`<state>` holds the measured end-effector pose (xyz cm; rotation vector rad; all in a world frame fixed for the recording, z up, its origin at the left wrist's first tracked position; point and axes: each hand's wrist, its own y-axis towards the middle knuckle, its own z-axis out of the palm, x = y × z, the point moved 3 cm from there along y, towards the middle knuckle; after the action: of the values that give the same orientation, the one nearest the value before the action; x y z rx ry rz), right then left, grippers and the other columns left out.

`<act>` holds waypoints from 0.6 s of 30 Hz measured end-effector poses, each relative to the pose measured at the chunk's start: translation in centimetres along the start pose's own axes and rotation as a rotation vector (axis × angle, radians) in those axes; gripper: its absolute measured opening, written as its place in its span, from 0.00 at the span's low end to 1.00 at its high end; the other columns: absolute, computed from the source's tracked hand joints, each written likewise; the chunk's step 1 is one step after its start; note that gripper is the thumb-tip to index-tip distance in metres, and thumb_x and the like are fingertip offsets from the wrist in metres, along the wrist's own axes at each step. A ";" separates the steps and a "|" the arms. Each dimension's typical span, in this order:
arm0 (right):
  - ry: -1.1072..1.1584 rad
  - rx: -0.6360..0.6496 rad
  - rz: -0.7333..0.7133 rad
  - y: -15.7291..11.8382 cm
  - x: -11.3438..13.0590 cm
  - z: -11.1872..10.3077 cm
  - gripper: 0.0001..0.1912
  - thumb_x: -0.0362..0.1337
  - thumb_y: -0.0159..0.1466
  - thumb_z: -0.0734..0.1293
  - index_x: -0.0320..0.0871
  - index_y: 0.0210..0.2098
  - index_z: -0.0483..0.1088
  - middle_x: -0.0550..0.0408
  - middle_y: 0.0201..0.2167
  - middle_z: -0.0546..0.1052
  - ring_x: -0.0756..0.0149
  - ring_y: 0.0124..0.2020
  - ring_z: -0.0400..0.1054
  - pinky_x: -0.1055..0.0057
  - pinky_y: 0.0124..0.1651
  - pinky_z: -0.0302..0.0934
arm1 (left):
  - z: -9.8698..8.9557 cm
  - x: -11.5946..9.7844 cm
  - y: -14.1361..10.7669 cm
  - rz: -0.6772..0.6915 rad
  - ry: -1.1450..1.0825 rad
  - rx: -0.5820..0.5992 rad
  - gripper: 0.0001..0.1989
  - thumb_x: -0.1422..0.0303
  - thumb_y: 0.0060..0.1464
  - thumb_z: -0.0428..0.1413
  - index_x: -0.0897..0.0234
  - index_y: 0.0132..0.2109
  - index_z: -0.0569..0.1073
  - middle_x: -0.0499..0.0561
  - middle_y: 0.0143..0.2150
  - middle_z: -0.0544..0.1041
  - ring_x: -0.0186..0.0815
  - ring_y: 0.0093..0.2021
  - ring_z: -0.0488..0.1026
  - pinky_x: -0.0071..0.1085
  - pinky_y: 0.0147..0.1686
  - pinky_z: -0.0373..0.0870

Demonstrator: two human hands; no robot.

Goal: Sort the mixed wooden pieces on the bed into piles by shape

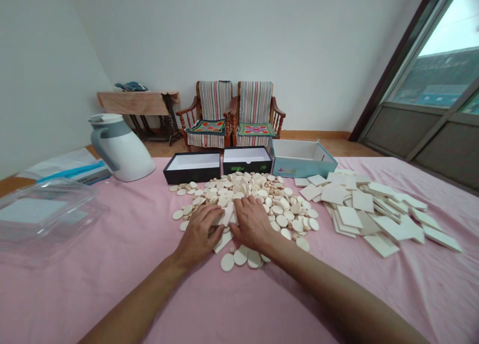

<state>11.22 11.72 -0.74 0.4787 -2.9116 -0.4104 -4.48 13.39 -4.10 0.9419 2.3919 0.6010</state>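
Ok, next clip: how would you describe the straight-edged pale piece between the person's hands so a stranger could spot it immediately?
On the pink cloth, find the heap of cream round discs. Between the left hand and right hand stands a tilted cream straight-edged tile; its straight sides set it apart from the round discs, and it sits above a similar flat piece lower down.

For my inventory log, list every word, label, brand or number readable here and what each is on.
Nothing can be read: the green print on the black box and the coloured mark on the pale blue box are too small, and the blue-and-white packet shows no legible text.
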 end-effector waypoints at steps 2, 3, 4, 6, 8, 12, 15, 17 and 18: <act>0.001 -0.014 -0.005 -0.1 0.0 -0.2 0.14 0.37 0.58 0.65 0.38 0.42 0.65 0.43 0.40 0.72 0.53 0.44 0.61 0.59 0.47 0.56 | 0.0 0.1 0.0 -0.009 0.002 0.000 0.15 0.69 0.57 0.53 0.63 0.51 0.69 0.57 0.51 0.72 0.46 0.55 0.66 0.48 0.56 0.62; -0.001 -0.023 -0.008 -0.2 -0.2 -0.4 0.11 0.34 0.58 0.64 0.38 0.41 0.66 0.44 0.38 0.73 0.54 0.43 0.62 0.61 0.46 0.56 | 0.0 0.1 -0.1 -0.015 0.002 -0.001 0.15 0.69 0.57 0.53 0.64 0.51 0.69 0.57 0.52 0.72 0.45 0.55 0.66 0.47 0.56 0.62; -0.006 -0.036 -0.004 -0.3 -0.7 -0.8 0.09 0.30 0.58 0.62 0.38 0.40 0.66 0.44 0.37 0.73 0.55 0.42 0.62 0.62 0.45 0.56 | 0.0 0.2 -0.1 -0.020 0.002 -0.002 0.15 0.69 0.57 0.53 0.64 0.51 0.69 0.57 0.52 0.72 0.45 0.55 0.66 0.47 0.56 0.62; -0.019 -0.072 0.040 -0.8 -2.2 -1.7 0.12 0.23 0.57 0.58 0.38 0.38 0.66 0.45 0.35 0.73 0.57 0.39 0.62 0.65 0.42 0.56 | 0.1 0.2 -0.1 -0.022 0.005 0.002 0.14 0.69 0.57 0.53 0.63 0.51 0.69 0.57 0.52 0.72 0.45 0.55 0.66 0.47 0.57 0.62; 0.000 -0.107 0.110 -1.3 -4.2 -2.6 0.14 0.21 0.57 0.56 0.38 0.39 0.67 0.45 0.34 0.74 0.58 0.39 0.63 0.66 0.40 0.56 | 0.1 0.2 0.0 -0.013 0.010 0.008 0.14 0.70 0.57 0.53 0.63 0.51 0.70 0.56 0.52 0.73 0.45 0.55 0.66 0.48 0.57 0.62; 0.140 -0.130 0.150 -2.3 -6.9 -3.4 0.10 0.28 0.61 0.59 0.38 0.41 0.68 0.46 0.36 0.74 0.59 0.41 0.64 0.65 0.42 0.57 | 0.2 0.4 0.1 -0.006 0.019 0.000 0.14 0.69 0.58 0.53 0.63 0.51 0.70 0.57 0.51 0.73 0.45 0.55 0.67 0.49 0.57 0.62; 0.252 -0.062 0.043 -2.6 -6.0 -2.8 0.10 0.32 0.61 0.60 0.39 0.42 0.69 0.48 0.37 0.74 0.61 0.42 0.64 0.65 0.43 0.57 | 0.3 0.4 0.1 -0.009 0.022 0.000 0.14 0.69 0.58 0.53 0.63 0.51 0.70 0.57 0.51 0.73 0.45 0.54 0.67 0.48 0.56 0.63; 0.283 -0.012 -0.073 -2.5 -4.5 -2.4 0.14 0.33 0.61 0.62 0.39 0.46 0.68 0.47 0.41 0.73 0.60 0.45 0.63 0.64 0.46 0.57 | 0.3 0.4 0.2 -0.009 0.019 0.008 0.13 0.68 0.59 0.53 0.63 0.51 0.70 0.57 0.51 0.73 0.45 0.54 0.67 0.48 0.56 0.62; 0.278 0.008 -0.124 -2.3 -3.8 -2.2 0.16 0.34 0.60 0.63 0.39 0.48 0.67 0.46 0.44 0.73 0.59 0.47 0.62 0.63 0.48 0.56 | 0.3 0.4 0.2 -0.008 0.017 0.014 0.14 0.68 0.59 0.53 0.63 0.51 0.70 0.57 0.51 0.73 0.45 0.54 0.66 0.48 0.56 0.62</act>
<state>15.88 10.33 0.23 0.6625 -2.6254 -0.3197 -4.52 13.87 -4.32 0.9360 2.4169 0.5928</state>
